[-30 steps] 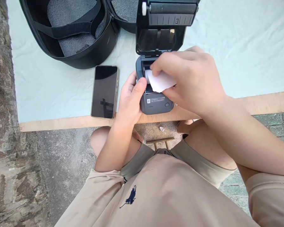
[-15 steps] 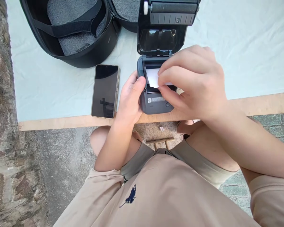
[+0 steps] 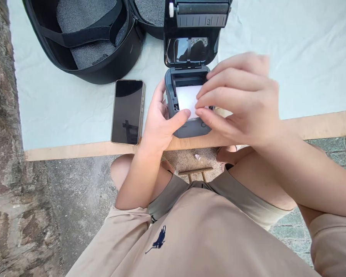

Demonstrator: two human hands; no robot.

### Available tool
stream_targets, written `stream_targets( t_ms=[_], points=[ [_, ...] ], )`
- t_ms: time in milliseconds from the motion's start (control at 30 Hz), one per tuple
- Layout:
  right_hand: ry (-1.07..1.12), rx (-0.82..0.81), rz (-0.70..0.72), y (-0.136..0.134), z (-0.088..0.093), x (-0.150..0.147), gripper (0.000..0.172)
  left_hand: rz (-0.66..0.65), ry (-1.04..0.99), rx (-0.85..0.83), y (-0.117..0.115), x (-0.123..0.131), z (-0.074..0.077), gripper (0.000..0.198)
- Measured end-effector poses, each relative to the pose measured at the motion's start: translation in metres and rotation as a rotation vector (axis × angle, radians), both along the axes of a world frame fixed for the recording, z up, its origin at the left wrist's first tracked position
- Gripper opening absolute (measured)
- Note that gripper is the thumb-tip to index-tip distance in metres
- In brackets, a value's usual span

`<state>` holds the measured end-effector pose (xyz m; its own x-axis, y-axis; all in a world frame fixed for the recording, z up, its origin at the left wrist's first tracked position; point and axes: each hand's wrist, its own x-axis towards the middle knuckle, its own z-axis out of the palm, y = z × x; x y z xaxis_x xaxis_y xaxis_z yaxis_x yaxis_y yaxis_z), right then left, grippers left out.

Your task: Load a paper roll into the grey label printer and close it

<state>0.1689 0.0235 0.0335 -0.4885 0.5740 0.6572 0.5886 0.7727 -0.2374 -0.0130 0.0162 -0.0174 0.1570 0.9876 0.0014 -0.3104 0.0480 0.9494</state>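
Observation:
A small dark grey label printer [image 3: 190, 132] stands at the table's front edge with its black lid [image 3: 192, 52] swung up and back. White label paper [image 3: 186, 98] lies across the opening and reaches over the front edge. My left hand [image 3: 161, 123] wraps the printer's left side, its thumb resting on the paper near the front lip. At the paper's right side, my right hand [image 3: 242, 100] has thumb and forefinger pinched at the edge, the other fingers curved above. That hand is slightly blurred and hides the printer's right side.
Left of the printer lies a smartphone [image 3: 127, 111], screen up. Behind it sits an open black zip case [image 3: 109, 65] with grey foam and a strap inside. A pale cloth [image 3: 305, 57] covers the table, whose wooden edge [image 3: 75, 151] runs close to my knees.
The paper has come forward and down over the printer's front edge. My left thumb has moved onto it. My right hand has shifted slightly right, and the printer slightly left in view.

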Motion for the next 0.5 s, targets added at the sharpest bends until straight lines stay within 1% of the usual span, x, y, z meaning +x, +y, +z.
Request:
stream_targets(
  t_ms=[67, 133, 200, 267, 333, 400, 433, 500],
  points=[
    [-0.041, -0.004, -0.071, 0.0016, 0.0018, 0.0035, 0.004, -0.018, 0.0, 0.019, 0.0016, -0.0013, -0.0034, 0.075],
    [-0.132, -0.084, -0.102, 0.0022, 0.0035, 0.006, 0.011, -0.037, -0.016, 0.034, 0.003, -0.0019, -0.0057, 0.079],
    [-0.219, -0.162, -0.107, 0.0011, 0.0054, 0.0074, 0.019, -0.05, -0.051, 0.037, 0.004, -0.0014, -0.007, 0.077],
    [-0.259, -0.164, -0.099, -0.0009, 0.0073, 0.0079, 0.023, -0.035, -0.083, 0.023, 0.0043, -0.0003, -0.0079, 0.072],
    [-0.262, -0.146, -0.065, -0.0022, 0.0088, 0.0078, 0.025, -0.006, -0.087, 0.023, 0.0037, 0.0008, -0.008, 0.071],
    [-0.209, -0.144, -0.044, -0.0019, 0.0093, 0.0074, 0.028, 0.005, -0.05, 0.031, 0.0017, 0.001, -0.0068, 0.071],
    [-0.176, -0.143, -0.057, -0.0012, 0.0091, 0.0072, 0.028, 0.001, -0.023, 0.032, 0.0003, 0.0007, -0.0054, 0.069],
    [-0.129, -0.121, -0.112, 0.0003, 0.0078, 0.0064, 0.023, -0.021, 0.013, 0.024, -0.0025, -0.0001, -0.0019, 0.065]
  ],
)
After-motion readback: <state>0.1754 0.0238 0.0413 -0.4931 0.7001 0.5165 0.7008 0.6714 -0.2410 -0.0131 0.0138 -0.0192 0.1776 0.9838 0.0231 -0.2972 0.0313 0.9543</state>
